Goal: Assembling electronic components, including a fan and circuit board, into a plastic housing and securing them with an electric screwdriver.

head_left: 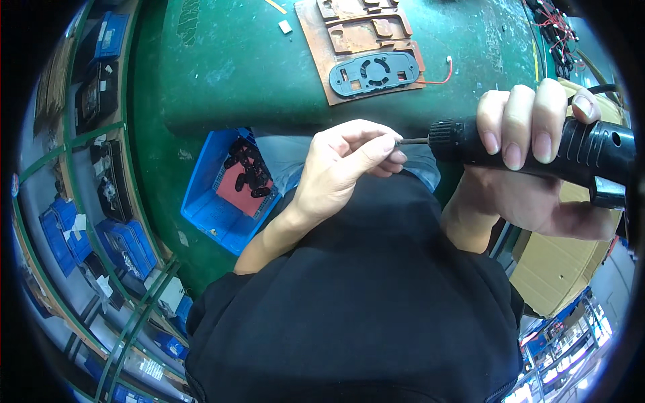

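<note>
My right hand is wrapped round a black electric screwdriver, held level with its bit pointing left. At the tip of the bit, the thumb and fingers of my left hand are pinched together. Something small and dark, perhaps a screw, shows between them, too small to make out. Beyond my hands, a dark grey oval plastic housing with round vent slots lies in a brown wooden fixture on the green table. A red wire with a white connector runs out from its right side.
Below the green table's edge, at left, a blue crate holds several black parts. Shelves with blue bins stand at far left. A cardboard box is at right. Red wires lie at the table's far right.
</note>
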`<state>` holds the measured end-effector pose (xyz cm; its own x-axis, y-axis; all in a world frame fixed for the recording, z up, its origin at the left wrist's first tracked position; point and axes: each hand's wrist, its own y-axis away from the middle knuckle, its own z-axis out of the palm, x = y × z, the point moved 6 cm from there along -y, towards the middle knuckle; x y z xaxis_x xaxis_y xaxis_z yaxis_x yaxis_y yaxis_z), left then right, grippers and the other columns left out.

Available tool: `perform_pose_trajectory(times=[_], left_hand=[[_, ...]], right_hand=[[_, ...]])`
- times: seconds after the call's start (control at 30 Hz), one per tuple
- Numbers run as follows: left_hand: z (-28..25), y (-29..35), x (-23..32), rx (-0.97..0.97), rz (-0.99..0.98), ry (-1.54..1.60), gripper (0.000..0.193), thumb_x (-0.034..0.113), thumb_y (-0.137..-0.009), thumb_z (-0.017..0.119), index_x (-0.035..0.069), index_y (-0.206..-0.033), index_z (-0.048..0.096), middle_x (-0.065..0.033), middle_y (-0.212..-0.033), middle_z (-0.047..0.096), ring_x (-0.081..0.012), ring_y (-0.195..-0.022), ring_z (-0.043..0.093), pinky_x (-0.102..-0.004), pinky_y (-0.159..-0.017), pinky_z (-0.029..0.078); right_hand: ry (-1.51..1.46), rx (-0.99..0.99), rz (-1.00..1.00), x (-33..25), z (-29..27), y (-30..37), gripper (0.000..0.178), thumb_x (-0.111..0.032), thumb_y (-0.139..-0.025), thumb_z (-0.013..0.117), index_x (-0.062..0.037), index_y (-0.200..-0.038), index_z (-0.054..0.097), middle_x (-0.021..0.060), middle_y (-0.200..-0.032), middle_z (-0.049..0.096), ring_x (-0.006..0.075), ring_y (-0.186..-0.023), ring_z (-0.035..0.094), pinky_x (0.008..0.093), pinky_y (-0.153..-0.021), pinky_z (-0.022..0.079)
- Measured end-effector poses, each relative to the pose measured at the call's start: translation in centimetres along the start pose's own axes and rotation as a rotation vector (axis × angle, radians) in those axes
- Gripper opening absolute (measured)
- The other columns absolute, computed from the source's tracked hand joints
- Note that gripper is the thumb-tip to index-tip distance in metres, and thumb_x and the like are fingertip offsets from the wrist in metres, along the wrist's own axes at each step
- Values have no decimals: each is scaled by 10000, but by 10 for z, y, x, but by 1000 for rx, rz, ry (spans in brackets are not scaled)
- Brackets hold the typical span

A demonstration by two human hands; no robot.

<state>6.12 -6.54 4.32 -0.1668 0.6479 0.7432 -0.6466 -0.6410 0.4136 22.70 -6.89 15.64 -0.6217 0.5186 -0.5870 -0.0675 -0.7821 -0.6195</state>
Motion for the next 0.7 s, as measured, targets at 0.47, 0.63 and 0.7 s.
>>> perform_pose_trajectory(times=[0.47,0.63,0.7], left_hand=[[6,-2,-6,-24,-56,69,238,213,-953,614,-1,-1052,650,-100,-886,687,-150,-788,668,-268,-716,532],[6,0,-10,-17,-132,99,257,248,-952,615,12,-1047,651,-89,-883,680,-143,-779,662,-259,-719,527],[4,0,-10,-16,-132,99,261,255,-951,615,15,-1048,650,-85,-884,678,-141,-777,661,-257,-719,526]], right_hand=[[46,-52,15,-5,0,-1,828,-660,-754,668,-46,-1259,435,15,-906,488,120,-737,508,276,-676,406],[114,-218,42,-8,6,-5,832,-663,-748,694,-64,-1253,416,5,-906,487,111,-729,526,262,-672,424],[159,-244,98,-11,6,-9,853,-677,-735,701,-65,-1254,409,6,-905,488,108,-725,527,259,-671,427]])
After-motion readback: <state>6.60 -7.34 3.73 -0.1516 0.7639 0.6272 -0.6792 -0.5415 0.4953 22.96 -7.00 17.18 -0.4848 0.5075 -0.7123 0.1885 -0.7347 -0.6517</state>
